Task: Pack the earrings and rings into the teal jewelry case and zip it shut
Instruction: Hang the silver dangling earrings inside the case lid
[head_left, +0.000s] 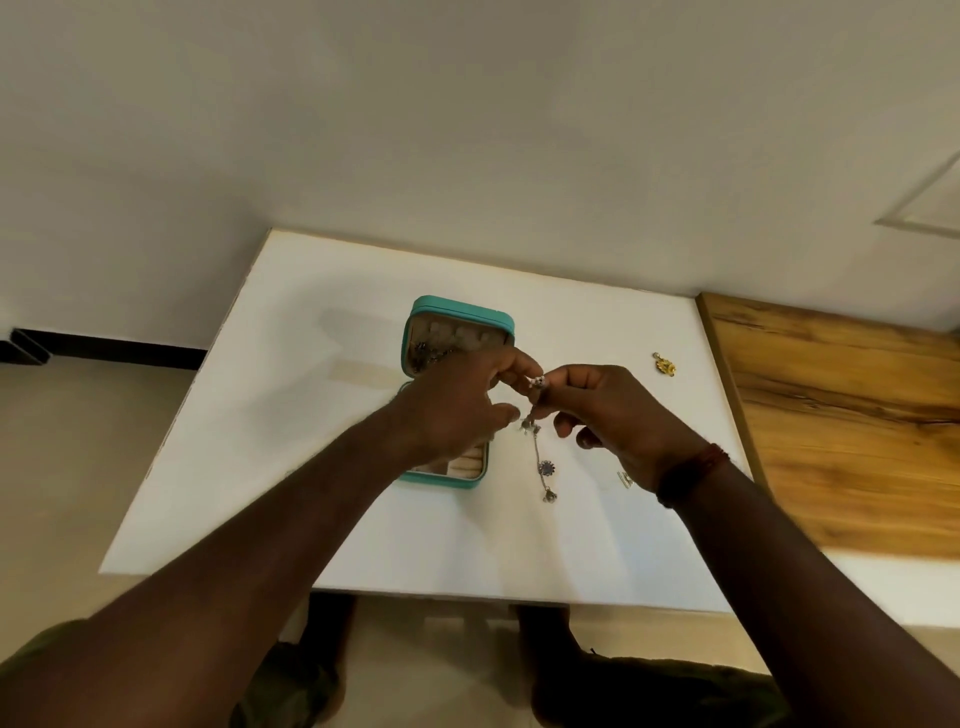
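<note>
The teal jewelry case (460, 310) lies open on the white table (291, 415), its lid raised at the back with some jewelry inside. My left hand (457, 405) hovers over the case's base and, together with my right hand (608, 415), pinches the top of a long dangling silver earring (544, 466) with a purple flower charm. The earring hangs down just right of the case. A gold earring (664, 363) lies on the table at the far right. A small silver piece (625, 478) peeks out beside my right wrist.
A wooden surface (841, 415) adjoins the table on the right. A pale wall rises behind the table. My knees and the floor show below the table's near edge.
</note>
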